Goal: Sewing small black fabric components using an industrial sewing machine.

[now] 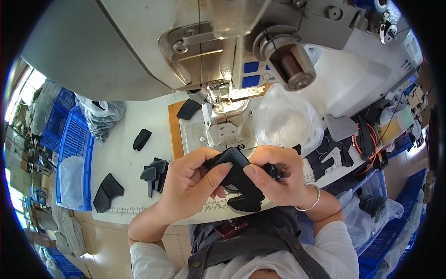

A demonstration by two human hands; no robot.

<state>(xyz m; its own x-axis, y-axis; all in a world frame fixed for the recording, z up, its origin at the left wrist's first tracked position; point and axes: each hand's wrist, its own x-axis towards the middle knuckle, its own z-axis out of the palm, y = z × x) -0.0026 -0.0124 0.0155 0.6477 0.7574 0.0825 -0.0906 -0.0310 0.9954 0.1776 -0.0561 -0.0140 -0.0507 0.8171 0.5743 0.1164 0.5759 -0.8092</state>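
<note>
- Holding one black piece point(242, 179) between them, both hands are in front of the sewing machine point(116, 51), above the front edge of the bench point(121, 160).
- The left hand point(193, 183) is closed on the upper left part of this piece, with the thumb pressed flat on its face.
- The right hand point(278, 176) is clamped on its right side, also by the thumb; a small dark object point(275, 172) shows among its fingers (I cannot tell what kind of object it is).
- The lower end of the black piece hangs down, near the front edge and the person's dark apron point(209, 244).
- On the left part of the bench, a curved black part point(109, 193) lies close to the front left corner.
- To the right of it, a small pile of black parts point(155, 174) lies near the front edge, and one narrow black pad point(141, 139) is farther back.
- A dark flat pad point(188, 109) lies just left of the machine's lit needle area point(226, 100).
- A clear plastic bag point(288, 123) stands right of the needle area.
- Toward the right edge of the bench there are dark strips point(323, 160), a grey plate point(340, 128) and an orange cable point(374, 139).
- Beside the left edge of the bench is a blue crate point(74, 139).
</note>
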